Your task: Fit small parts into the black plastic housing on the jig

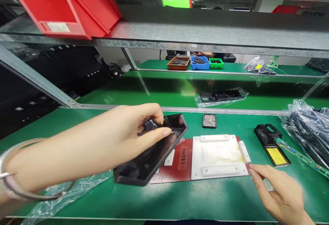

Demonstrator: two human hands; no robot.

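Note:
My left hand point(144, 125) is closed on a black plastic housing point(159, 153), a long, shallow shell held tilted above the bench, its rim gripped between thumb and fingers. Partly behind it lies a dark red board point(184, 149) with handwritten digits. A white fixture plate point(218, 154) with raised white blocks is mounted on that board. My right hand point(280, 190) is by the plate's lower right corner, thumb and forefinger pinched together. Whatever is between those fingertips, if anything, is too small to make out.
Beyond the plate stands a small black tray of metal screws point(209, 120). To the right are a soldering iron stand point(269, 141) with yellow sponge and bagged black parts point(311, 129). Clear plastic film point(77, 194) lies front left. A metal shelf point(195, 26) with a red bin point(69, 9) spans overhead.

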